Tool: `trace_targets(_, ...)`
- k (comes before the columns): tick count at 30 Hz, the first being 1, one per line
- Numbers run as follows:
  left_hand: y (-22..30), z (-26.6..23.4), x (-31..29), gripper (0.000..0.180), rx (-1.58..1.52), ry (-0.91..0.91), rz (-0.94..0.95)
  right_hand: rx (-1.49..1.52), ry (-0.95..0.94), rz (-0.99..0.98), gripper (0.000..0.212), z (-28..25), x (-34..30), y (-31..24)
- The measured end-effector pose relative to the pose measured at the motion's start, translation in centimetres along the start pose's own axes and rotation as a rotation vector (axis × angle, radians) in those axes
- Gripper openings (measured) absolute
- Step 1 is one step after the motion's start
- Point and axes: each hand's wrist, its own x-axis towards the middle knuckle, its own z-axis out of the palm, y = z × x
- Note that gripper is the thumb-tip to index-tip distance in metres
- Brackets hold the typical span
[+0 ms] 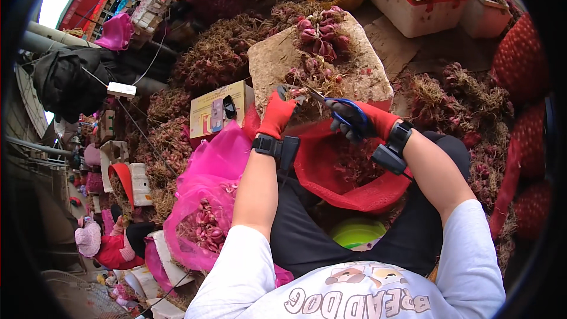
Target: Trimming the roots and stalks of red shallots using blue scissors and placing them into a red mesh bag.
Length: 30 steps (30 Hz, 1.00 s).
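My right hand [369,121], in a red glove with dark fingers, grips blue-handled scissors [355,117]. Their blades point left toward my left hand [277,115]. That hand, gloved in red with grey fingertips, is closed around what looks like a shallot with dried stalks, mostly hidden by the fingers. Both hands are at the near edge of a pale, dirt-covered block [269,62]. A bunch of reddish shallots [323,35] with dry roots and tops lies on it. Below my hands, between my legs, a red mesh bag [316,177] gapes, with shallots and trimmings inside.
A pink mesh bag [218,156] of shallots is by my left arm. Behind it, a phone [217,115] rests on a yellow box [239,94]. A green basin [357,233] sits between my legs. Heaped shallots [463,97] and white bins [413,15] surround the block. Another person [118,248] sits far left.
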Motion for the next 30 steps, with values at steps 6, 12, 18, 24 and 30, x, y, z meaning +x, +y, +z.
trace_targets(6, -6.2, -0.9, 2.2, 0.032, -0.262, -0.074, -0.138, -0.082, 0.032, -0.061, 0.040, 0.4, 1.3, 0.0)
trace_targets(12, -2.9, -1.4, 0.8, 0.029, -0.745, 0.050, -0.308, -0.153, 0.069, 0.022, 0.052, 0.2, 0.5, -0.4)
trace_targets(18, -0.7, -0.9, 0.4, 0.026, -0.736, 0.054, -0.305, -0.037, -0.014, 0.043, 0.056, 1.7, -0.7, -0.7)
trace_targets(24, -1.1, -1.6, 0.0, 0.017, -0.669, -0.117, -0.245, -0.144, 0.026, 0.095, 0.046, 2.4, -0.1, -1.8)
trace_targets(30, 2.7, -1.8, -2.2, 0.019, -1.114, -0.175, -0.363, -0.329, 0.021, -0.155, 0.033, -0.1, 1.8, -0.3)
